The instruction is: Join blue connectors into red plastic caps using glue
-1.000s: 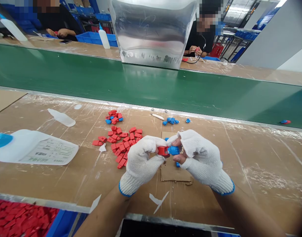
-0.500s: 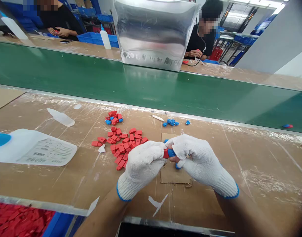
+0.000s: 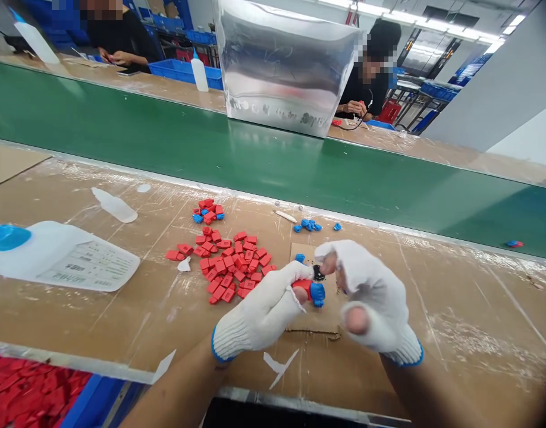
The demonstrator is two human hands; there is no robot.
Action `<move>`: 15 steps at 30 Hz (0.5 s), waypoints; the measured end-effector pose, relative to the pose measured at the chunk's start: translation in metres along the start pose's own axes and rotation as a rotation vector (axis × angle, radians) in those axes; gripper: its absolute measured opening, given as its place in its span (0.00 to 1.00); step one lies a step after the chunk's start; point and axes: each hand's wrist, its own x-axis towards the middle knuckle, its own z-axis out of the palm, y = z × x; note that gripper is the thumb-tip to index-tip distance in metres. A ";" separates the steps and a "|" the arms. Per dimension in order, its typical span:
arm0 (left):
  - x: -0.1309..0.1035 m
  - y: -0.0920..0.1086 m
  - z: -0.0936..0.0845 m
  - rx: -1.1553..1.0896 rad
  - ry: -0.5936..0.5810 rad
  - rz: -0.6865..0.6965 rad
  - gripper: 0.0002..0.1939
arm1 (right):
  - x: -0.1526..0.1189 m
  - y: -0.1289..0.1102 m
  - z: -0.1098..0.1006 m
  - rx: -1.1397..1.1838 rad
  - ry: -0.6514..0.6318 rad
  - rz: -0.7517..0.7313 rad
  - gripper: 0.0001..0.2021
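Observation:
In a white knit glove, my left hand (image 3: pixel 266 309) pinches a red piece (image 3: pixel 302 288) with a blue piece (image 3: pixel 317 293) at its right end. Just to the right, my gloved right hand (image 3: pixel 373 291) is off the piece, thumb and fingers apart, somewhat blurred, with nothing seen in it. Beneath both hands lies a cardboard square (image 3: pixel 311 321), bearing a small blue piece (image 3: pixel 300 258) and a dark spot near the fingers. A pile of red blocks (image 3: pixel 228 261) spreads left of my left hand.
A white jug (image 3: pixel 85 261) and a clear bottle (image 3: pixel 115 205) lie at left. Small blue pieces (image 3: pixel 307 225) and a white pen-like tool (image 3: pixel 285 216) sit farther back. Beyond the green strip (image 3: pixel 166 137) stands a metallic panel (image 3: pixel 286 65); two people work there.
My right hand has let go of the red and blue piece and opened, moving slightly right. The piece stays in my left hand, slightly lower. The camera view has shifted a little.

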 end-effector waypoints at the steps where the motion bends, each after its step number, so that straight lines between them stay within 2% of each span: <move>1: 0.001 0.001 0.003 0.075 -0.047 0.003 0.14 | -0.002 -0.003 0.002 0.079 0.055 0.059 0.20; 2: 0.001 0.001 0.008 0.148 -0.092 0.019 0.11 | -0.004 -0.006 0.004 0.150 0.090 0.124 0.24; 4: 0.001 0.000 0.018 0.294 -0.153 0.068 0.07 | -0.007 -0.012 0.009 0.252 0.067 0.240 0.31; 7: -0.001 0.001 0.031 0.500 -0.154 0.070 0.06 | -0.012 -0.017 0.015 0.288 0.001 0.379 0.39; 10: -0.004 0.007 0.036 0.662 -0.188 0.016 0.07 | -0.016 -0.024 0.016 0.329 -0.019 0.491 0.41; 12: -0.006 0.012 0.037 0.709 -0.231 0.030 0.09 | -0.018 -0.030 0.014 0.376 -0.059 0.558 0.41; 15: -0.008 0.013 0.041 0.746 -0.248 0.074 0.12 | -0.018 -0.037 0.010 0.368 -0.095 0.568 0.40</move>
